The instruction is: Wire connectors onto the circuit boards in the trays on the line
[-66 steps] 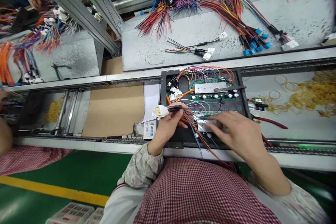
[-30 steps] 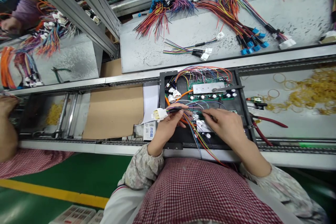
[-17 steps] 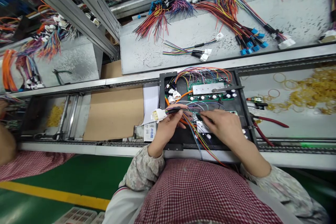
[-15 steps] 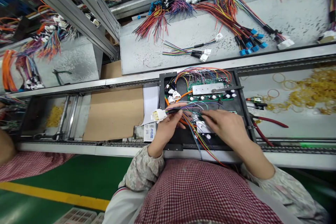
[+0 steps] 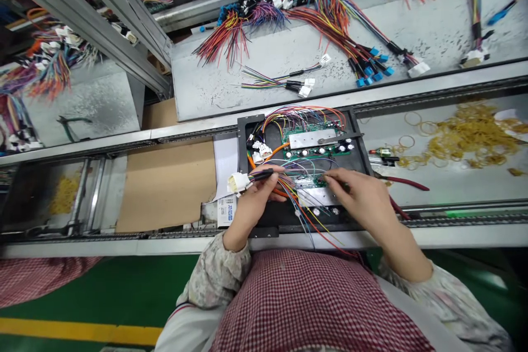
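Observation:
My left hand (image 5: 258, 196) is closed around a wire harness, just behind its white connector (image 5: 238, 182). Loose coloured wires (image 5: 307, 212) fan out from that grip across the front of a black tray (image 5: 270, 225). Over the nearer circuit board (image 5: 307, 182), my right hand (image 5: 357, 192) pinches with thumb and forefinger; a thin wire seems to run to the fingertips, but its end is too small to make out. The farther circuit board (image 5: 311, 139), with a metal plate on it, has many wires plugged along its back edge. Two white connectors (image 5: 260, 151) lie at the tray's left side.
Wire bundles (image 5: 338, 33) cover the shelf behind the line. Red-handled pliers (image 5: 406, 182) and a heap of yellow rubber bands (image 5: 466, 132) lie right of the tray. A cardboard sheet (image 5: 167, 184) and a small white box (image 5: 226, 212) are at its left.
The whole view has shifted, so the scene sits a little further left. My right hand has moved slightly right, away from my left hand, which keeps hold of the harness.

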Action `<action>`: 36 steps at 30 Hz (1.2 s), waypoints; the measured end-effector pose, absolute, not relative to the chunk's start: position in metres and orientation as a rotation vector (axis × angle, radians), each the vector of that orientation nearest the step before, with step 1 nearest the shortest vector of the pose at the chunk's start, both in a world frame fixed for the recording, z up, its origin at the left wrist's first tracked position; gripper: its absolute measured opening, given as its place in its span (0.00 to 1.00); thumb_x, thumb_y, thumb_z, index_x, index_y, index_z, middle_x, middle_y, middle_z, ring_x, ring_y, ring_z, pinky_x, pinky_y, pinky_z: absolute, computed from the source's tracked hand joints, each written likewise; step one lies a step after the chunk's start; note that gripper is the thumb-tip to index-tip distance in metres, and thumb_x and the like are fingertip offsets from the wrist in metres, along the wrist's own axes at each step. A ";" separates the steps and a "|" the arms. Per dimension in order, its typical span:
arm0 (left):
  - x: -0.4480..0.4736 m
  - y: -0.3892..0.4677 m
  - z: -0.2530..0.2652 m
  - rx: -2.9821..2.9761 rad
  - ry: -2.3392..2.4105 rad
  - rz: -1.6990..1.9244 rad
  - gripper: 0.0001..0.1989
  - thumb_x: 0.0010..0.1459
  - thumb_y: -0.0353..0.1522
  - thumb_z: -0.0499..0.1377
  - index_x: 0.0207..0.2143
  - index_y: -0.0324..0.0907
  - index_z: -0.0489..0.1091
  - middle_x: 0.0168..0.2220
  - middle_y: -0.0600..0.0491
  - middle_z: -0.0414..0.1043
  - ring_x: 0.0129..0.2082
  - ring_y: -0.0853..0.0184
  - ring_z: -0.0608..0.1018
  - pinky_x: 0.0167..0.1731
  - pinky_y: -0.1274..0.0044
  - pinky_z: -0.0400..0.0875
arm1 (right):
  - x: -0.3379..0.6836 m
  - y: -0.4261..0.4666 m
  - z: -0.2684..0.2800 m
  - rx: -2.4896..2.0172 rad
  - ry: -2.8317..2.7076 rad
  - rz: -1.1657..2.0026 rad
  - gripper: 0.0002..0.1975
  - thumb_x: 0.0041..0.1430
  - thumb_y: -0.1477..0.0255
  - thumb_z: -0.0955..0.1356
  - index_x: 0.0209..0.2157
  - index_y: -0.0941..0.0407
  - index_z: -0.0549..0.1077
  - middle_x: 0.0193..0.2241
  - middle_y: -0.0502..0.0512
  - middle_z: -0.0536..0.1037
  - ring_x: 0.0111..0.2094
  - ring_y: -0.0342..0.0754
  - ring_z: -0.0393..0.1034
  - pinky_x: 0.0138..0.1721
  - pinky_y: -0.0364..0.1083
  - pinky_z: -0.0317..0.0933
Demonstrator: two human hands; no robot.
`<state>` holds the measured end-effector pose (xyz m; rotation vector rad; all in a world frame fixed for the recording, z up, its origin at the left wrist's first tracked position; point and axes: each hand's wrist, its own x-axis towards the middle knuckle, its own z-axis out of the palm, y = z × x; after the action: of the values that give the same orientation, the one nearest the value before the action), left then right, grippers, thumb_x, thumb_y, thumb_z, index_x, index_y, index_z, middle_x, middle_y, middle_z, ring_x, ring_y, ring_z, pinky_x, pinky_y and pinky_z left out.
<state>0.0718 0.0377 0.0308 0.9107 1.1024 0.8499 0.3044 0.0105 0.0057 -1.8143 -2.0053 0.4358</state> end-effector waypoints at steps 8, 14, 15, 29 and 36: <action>0.071 0.036 0.028 0.940 1.136 0.844 0.15 0.61 0.43 0.60 0.45 0.44 0.72 0.39 0.50 0.77 0.41 0.63 0.81 0.26 0.81 0.79 | 0.300 0.017 -0.005 -1.833 -2.030 0.436 0.14 0.65 0.66 0.62 0.38 0.54 0.79 0.31 0.54 0.81 0.31 0.50 0.76 0.30 0.45 0.59; 0.072 0.035 0.028 0.946 1.159 0.856 0.15 0.61 0.43 0.60 0.46 0.45 0.72 0.38 0.52 0.78 0.35 0.67 0.81 0.27 0.81 0.78 | 0.302 0.018 -0.001 -1.890 -2.078 0.418 0.15 0.65 0.64 0.63 0.38 0.52 0.81 0.30 0.54 0.82 0.29 0.50 0.75 0.27 0.46 0.57; 0.072 0.035 0.028 0.948 1.168 0.852 0.15 0.62 0.43 0.59 0.48 0.46 0.71 0.38 0.52 0.78 0.36 0.66 0.81 0.27 0.81 0.78 | 0.304 0.016 0.003 -1.903 -2.070 0.407 0.15 0.65 0.63 0.63 0.37 0.51 0.81 0.29 0.53 0.82 0.28 0.50 0.75 0.27 0.46 0.57; 0.075 0.029 0.021 1.120 1.138 0.886 0.21 0.62 0.40 0.58 0.55 0.44 0.67 0.41 0.48 0.74 0.34 0.67 0.78 0.22 0.82 0.75 | 0.259 0.061 0.049 -1.315 -2.405 0.126 0.13 0.68 0.69 0.63 0.33 0.55 0.77 0.32 0.55 0.76 0.36 0.50 0.66 0.33 0.47 0.57; 0.075 0.030 0.023 1.196 1.161 0.836 0.21 0.63 0.40 0.56 0.57 0.48 0.67 0.50 0.47 0.73 0.26 0.72 0.74 0.20 0.82 0.72 | 0.250 0.066 0.046 -1.217 -2.588 0.097 0.11 0.66 0.74 0.62 0.35 0.54 0.77 0.32 0.55 0.75 0.35 0.47 0.66 0.29 0.45 0.54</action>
<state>0.0747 0.0296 0.0226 1.1957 1.1615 0.8362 0.2504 0.0656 0.0459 -1.2168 -2.5884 0.0965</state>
